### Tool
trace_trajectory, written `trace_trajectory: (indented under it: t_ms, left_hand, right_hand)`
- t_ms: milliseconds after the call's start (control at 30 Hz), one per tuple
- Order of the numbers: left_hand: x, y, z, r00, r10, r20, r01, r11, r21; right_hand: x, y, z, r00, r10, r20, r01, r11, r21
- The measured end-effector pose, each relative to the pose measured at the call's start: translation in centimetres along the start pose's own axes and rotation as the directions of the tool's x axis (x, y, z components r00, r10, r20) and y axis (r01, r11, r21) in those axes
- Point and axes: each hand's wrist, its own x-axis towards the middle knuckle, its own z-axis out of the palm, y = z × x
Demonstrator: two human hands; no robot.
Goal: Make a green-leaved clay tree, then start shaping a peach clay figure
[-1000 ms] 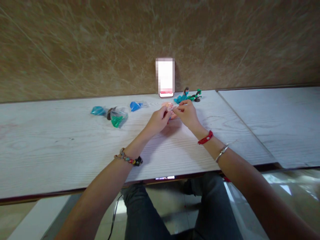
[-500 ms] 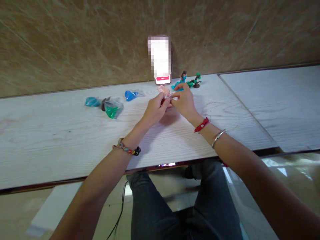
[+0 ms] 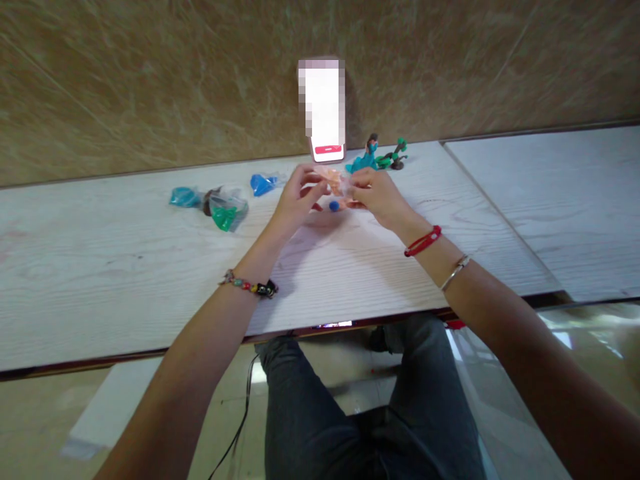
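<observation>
Between my hands is a clear plastic bag of peach-coloured modelling clay [image 3: 331, 179]. My right hand [image 3: 377, 195] pinches the bag at its right side. My left hand [image 3: 299, 197] is curved at the bag's left side, thumb and fingers apart, with the fingertips close to it; whether they touch is unclear. A small blue ball [image 3: 334, 207] shows just below the bag, near a peach piece partly covered by the right fingers. Behind my right hand stands a turquoise figure [image 3: 365, 157] with a dark top, beside a green and brown branching model [image 3: 395, 157].
A phone [image 3: 326, 110] with a bright, blurred screen leans against the marbled wall. To the left lie bags of blue clay [image 3: 263, 185], green clay [image 3: 224, 217] and turquoise clay [image 3: 185, 197], with a brown lump [image 3: 208, 203] among them. The white table [image 3: 125, 280] has a seam at right.
My hands have drawn apart, the left one loosening its pinch while the right keeps the bag. The blue ball has come into plain sight. The camera view has tilted downward.
</observation>
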Motion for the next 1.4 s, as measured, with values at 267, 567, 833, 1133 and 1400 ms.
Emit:
trace_trajectory:
  t_ms: [267,567,833,1133,1400]
  left_hand:
    - [-0.2,0.6,-0.1,0.993,0.089,0.082,-0.09,0.996,0.01]
    - [-1.2,1.6,-1.0,0.91,0.408,0.076,-0.404,0.832,0.379]
    - [-1.5,2.1,-0.6,0.957,0.278,0.081,-0.289,0.911,0.293]
    - [-1.7,2.2,-0.9,0.926,0.309,0.216,-0.37,0.859,0.354]
    - [-1.7,2.6,-1.1,0.93,0.339,0.139,-0.367,0.865,0.344]
  right_hand:
    - [-1.0,-1.4,0.9,0.988,0.121,0.096,-0.134,0.98,0.145]
    - [-0.9,-1.3,0.4,0.947,0.245,0.207,-0.314,0.837,0.448]
    - [-0.4,-0.5,-0.1,0.933,0.278,0.229,-0.354,0.824,0.442]
    - [-0.7,-0.4,-0.3,0.892,0.28,0.355,-0.426,0.784,0.452]
    - [-0.9,-1.9,-0.4,0.963,0.147,0.227,-0.199,0.954,0.226]
